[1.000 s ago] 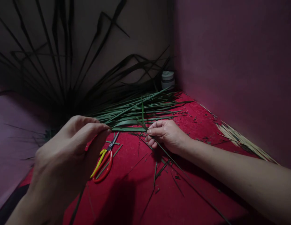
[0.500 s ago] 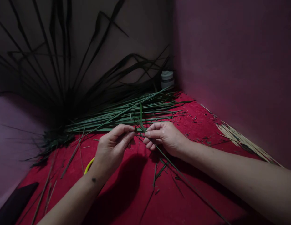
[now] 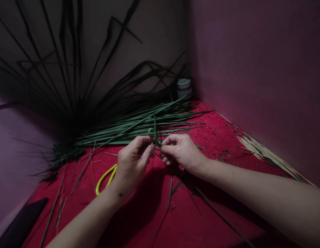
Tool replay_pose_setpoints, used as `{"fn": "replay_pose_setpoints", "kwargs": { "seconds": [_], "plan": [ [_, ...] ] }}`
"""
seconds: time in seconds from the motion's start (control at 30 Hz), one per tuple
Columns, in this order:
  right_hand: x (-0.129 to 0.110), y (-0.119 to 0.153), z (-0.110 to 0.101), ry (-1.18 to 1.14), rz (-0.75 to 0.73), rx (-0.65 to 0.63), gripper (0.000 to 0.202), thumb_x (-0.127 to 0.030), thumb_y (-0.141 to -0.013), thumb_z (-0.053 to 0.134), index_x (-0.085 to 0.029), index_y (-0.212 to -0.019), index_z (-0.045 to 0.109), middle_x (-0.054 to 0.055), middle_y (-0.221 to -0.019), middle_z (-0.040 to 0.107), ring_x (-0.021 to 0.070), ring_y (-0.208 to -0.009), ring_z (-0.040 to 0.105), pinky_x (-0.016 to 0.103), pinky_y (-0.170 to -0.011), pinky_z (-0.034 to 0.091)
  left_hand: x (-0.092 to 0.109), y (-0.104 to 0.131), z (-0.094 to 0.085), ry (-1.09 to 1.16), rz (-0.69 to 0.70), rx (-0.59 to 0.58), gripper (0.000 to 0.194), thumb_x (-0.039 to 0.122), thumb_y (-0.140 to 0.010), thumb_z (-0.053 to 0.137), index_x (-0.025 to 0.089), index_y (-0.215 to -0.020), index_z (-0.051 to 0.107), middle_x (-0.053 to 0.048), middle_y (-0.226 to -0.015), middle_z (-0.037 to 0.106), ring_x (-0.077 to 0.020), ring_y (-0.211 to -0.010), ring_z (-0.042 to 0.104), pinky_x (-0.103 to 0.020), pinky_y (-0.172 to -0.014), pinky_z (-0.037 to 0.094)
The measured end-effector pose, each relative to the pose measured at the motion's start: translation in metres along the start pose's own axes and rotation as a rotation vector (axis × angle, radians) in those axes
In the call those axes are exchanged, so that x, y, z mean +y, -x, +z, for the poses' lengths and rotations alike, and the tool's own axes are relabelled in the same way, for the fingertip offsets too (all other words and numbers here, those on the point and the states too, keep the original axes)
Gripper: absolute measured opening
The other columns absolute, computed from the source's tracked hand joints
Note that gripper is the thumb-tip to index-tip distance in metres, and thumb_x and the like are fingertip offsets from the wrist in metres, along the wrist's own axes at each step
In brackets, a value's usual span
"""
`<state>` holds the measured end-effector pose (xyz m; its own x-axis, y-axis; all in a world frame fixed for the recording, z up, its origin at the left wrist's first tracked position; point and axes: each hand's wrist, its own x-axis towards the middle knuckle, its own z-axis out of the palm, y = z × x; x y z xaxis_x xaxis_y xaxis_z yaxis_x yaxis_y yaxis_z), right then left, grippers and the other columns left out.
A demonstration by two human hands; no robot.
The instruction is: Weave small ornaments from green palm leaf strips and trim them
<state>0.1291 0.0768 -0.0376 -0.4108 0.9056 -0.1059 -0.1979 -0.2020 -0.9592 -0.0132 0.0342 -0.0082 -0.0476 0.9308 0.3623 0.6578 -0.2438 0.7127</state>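
Note:
A thin green leaf strip [image 3: 155, 132] stands up between my hands, with a small curl at its side. My right hand [image 3: 182, 151] pinches the strip near its lower part, and a long stem [image 3: 222, 215] runs below that hand toward the lower right. My left hand [image 3: 136, 158] has thumb and forefinger pressed together at the strip's left side, close to the curl. Both hands are over the red surface [image 3: 196, 224], their fingertips nearly touching.
Long green leaves [image 3: 118, 132] lie behind the hands. Yellow scissor handles [image 3: 105, 179] are left of my left wrist. Pale sticks [image 3: 273, 160] lie along the right wall. A white container [image 3: 184, 88] stands in the back corner; a dark object [image 3: 23, 220] lies lower left.
My left hand has moved right, closer to my right hand and onto the strip. More of the yellow handles shows. The strip now has a rounder curl at its side.

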Motion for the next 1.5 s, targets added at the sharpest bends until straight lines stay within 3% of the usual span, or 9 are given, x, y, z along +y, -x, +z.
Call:
{"fn": "replay_pose_setpoints", "kwargs": {
  "seconds": [0.13, 0.3, 0.5, 0.67, 0.77, 1.0, 1.23, 1.4, 1.5],
  "plan": [
    [0.005, -0.002, 0.001, 0.007, -0.039, 0.022, 0.01, -0.008, -0.071, 0.053, -0.015, -0.064, 0.052, -0.003, -0.052, 0.056, 0.0072, -0.041, 0.053, 0.016, -0.038, 0.042, 0.0, -0.002, 0.003, 0.019, -0.049, -0.058, 0.01, 0.024, -0.079, 0.061, 0.016, -0.085, 0.063, 0.0, -0.07, 0.061, -0.0089, -0.057, 0.052, -0.02, -0.051, 0.041],
    [0.008, -0.003, 0.0, 0.061, -0.15, 0.066, 0.01, -0.012, -0.072, 0.054, -0.016, -0.062, 0.051, -0.004, -0.051, 0.052, 0.0075, -0.042, 0.049, 0.018, -0.041, 0.04, 0.008, -0.005, 0.009, 0.284, -0.238, -0.102, 0.011, 0.026, -0.078, 0.063, 0.015, -0.079, 0.064, 0.002, -0.059, 0.059, -0.0083, -0.05, 0.051, -0.019, -0.046, 0.042],
    [0.01, -0.001, -0.002, 0.22, -0.306, 0.121, 0.009, -0.016, -0.074, 0.053, -0.017, -0.065, 0.055, -0.002, -0.055, 0.055, 0.0093, -0.049, 0.051, 0.021, -0.048, 0.041, 0.009, 0.0, 0.017, 0.708, -0.44, -0.059, 0.011, 0.025, -0.077, 0.065, 0.015, -0.078, 0.06, 0.005, -0.055, 0.054, -0.0067, -0.045, 0.047, -0.017, -0.04, 0.043],
    [0.009, 0.001, -0.001, 0.252, -0.317, 0.089, 0.012, -0.016, -0.076, 0.052, -0.018, -0.064, 0.055, -0.001, -0.057, 0.057, 0.0102, -0.051, 0.051, 0.022, -0.05, 0.04, 0.011, -0.002, 0.017, 1.005, -0.636, -0.009, 0.009, 0.012, -0.073, 0.066, 0.014, -0.075, 0.057, 0.004, -0.06, 0.053, -0.0065, -0.045, 0.05, -0.016, -0.037, 0.043],
    [0.012, 0.0, -0.002, 0.235, -0.313, 0.051, 0.013, -0.017, -0.077, 0.052, -0.019, -0.064, 0.054, -0.001, -0.055, 0.055, 0.0104, -0.05, 0.049, 0.022, -0.049, 0.039, 0.012, -0.006, 0.016, 1.111, -0.809, 0.054, 0.01, 0.009, -0.08, 0.056, 0.014, -0.072, 0.053, 0.003, -0.06, 0.054, -0.006, -0.042, 0.051, -0.016, -0.037, 0.044],
    [0.017, -0.003, -0.002, 0.198, -0.3, 0.058, 0.011, -0.017, -0.076, 0.051, -0.018, -0.065, 0.053, -0.002, -0.058, 0.053, 0.0092, -0.049, 0.048, 0.022, -0.048, 0.039, 0.014, -0.009, 0.011, 1.286, -1.106, -0.176, 0.032, 0.015, -0.095, 0.028, 0.01, -0.072, 0.05, 0.005, -0.053, 0.042, -0.0009, -0.03, 0.039, -0.01, -0.024, 0.025],
    [0.013, -0.004, -0.001, 0.089, -0.205, 0.039, 0.008, -0.017, -0.073, 0.053, -0.017, -0.066, 0.053, -0.003, -0.056, 0.053, 0.0091, -0.048, 0.051, 0.02, -0.045, 0.041, -0.004, -0.011, 0.005, 1.248, -1.134, -0.368, 0.038, 0.025, -0.096, 0.029, 0.017, -0.061, 0.041, 0.01, -0.04, 0.025, -0.0046, -0.022, 0.03, -0.013, -0.022, 0.023],
    [0.01, -0.001, 0.0, 0.042, -0.174, 0.036, 0.007, -0.015, -0.073, 0.053, -0.016, -0.066, 0.053, -0.003, -0.058, 0.054, 0.008, -0.048, 0.054, 0.018, -0.045, 0.044, -0.007, -0.013, 0.005, 1.231, -1.018, -0.292, 0.029, 0.014, -0.093, 0.034, 0.015, -0.066, 0.045, 0.008, -0.047, 0.038, -0.0009, -0.024, 0.031, -0.01, -0.023, 0.02],
    [0.008, 0.0, 0.001, 0.012, -0.148, 0.029, 0.006, -0.013, -0.073, 0.054, -0.015, -0.067, 0.053, -0.003, -0.058, 0.055, 0.0076, -0.048, 0.055, 0.017, -0.044, 0.044, -0.008, -0.014, 0.006, 1.227, -0.985, -0.305, 0.025, 0.013, -0.091, 0.039, 0.015, -0.067, 0.045, 0.008, -0.048, 0.037, -0.0005, -0.024, 0.03, -0.011, -0.023, 0.021]
  ]
}}
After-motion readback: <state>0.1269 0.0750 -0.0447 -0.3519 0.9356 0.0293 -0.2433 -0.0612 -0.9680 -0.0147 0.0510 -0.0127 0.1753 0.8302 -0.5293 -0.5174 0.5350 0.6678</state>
